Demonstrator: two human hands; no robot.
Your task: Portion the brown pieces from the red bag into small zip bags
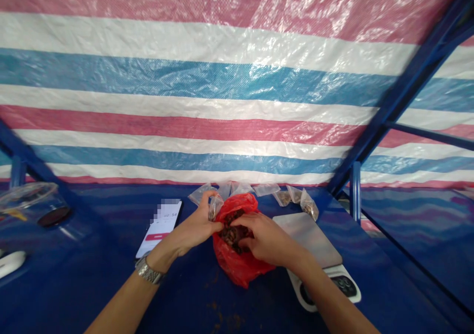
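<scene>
A red plastic bag (237, 270) stands with its mouth rolled open on the blue tabletop. Dark brown, dried-looking pieces (232, 236) fill it; I cannot make out their exact kind. My right hand (262, 238) reaches into the mouth from the right, its fingers and thumb apart among the pieces. At the bag's left rim is my left hand (196, 228), closed on a small clear plastic bag (215, 206) between thumb and fingers. The thumb touches the red rim. What the small bag contains is hard to see.
Right of the red bag sits a kitchen scale (309, 238), partly under my right forearm. Several small clear bags (266, 190) line the back, some with brown contents (310, 205). A phone (161, 228) lies left; a clear plastic tub (33, 198) stands far left. Striped tarp (222, 92) hangs behind.
</scene>
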